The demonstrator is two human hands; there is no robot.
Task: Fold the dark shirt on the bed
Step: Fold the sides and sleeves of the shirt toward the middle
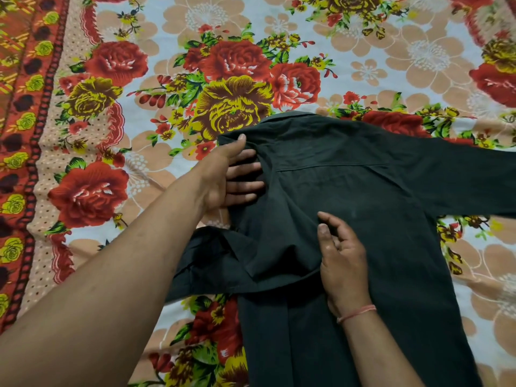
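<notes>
The dark shirt (363, 213) lies back-up on the flowered bedsheet (139, 65), collar at the far end, one sleeve stretched out to the right edge of view. Its left side is bunched, with the left sleeve crumpled toward me. My left hand (231, 174) grips the left shoulder edge, thumb on top and fingers tucked under the cloth. My right hand (340, 258) rests on the middle of the shirt, fingers loosely curled and pressing the fabric down; a thin pink band circles that wrist.
The bedsheet has large red and yellow roses on a pale ground, with a red patterned border (25, 135) running down the left side. Bare sheet lies beyond the collar and left of the shirt.
</notes>
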